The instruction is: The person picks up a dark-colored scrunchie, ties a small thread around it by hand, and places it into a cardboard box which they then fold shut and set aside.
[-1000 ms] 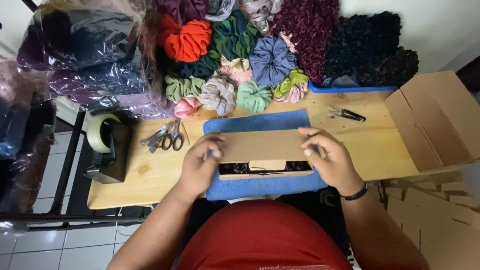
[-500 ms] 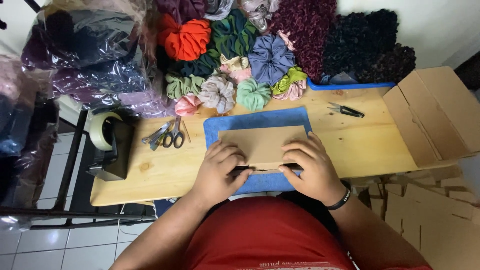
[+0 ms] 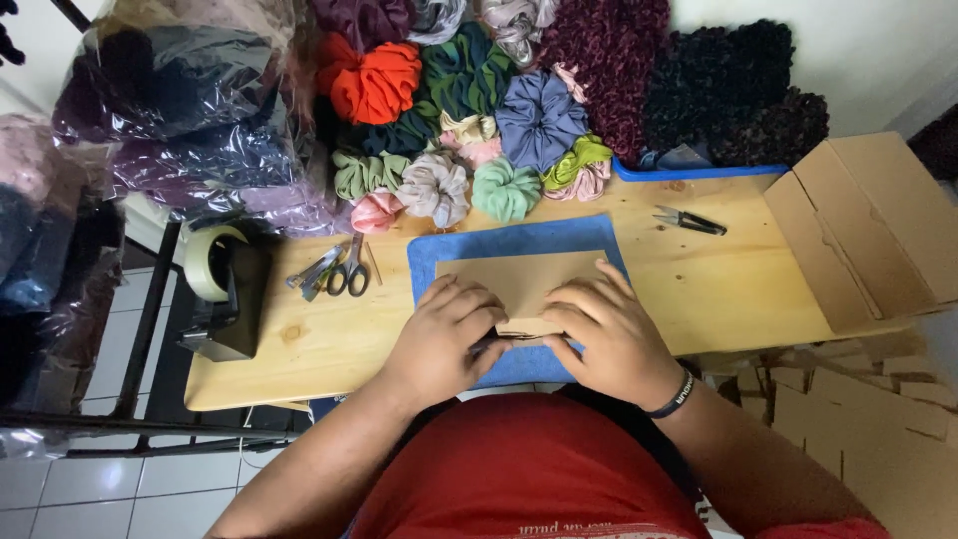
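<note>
The wooden desk (image 3: 319, 344) carries a blue mat (image 3: 449, 255). On the mat lies a flat brown envelope (image 3: 519, 279) (light, bendy, probably easy to crease). The left hand (image 3: 449, 339) and right hand (image 3: 604, 334) press flat on its near edge, the best place to hold.

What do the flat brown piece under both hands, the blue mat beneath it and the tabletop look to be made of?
Flat brown piece: thin cardboard or kraft paper, matte, plain tan. Blue mat: seems fabric or felt, dull and slightly fuzzy. Table: pale wood, visible grain and knots, light sheen. The left hand and right hand press on the brown piece.
</note>
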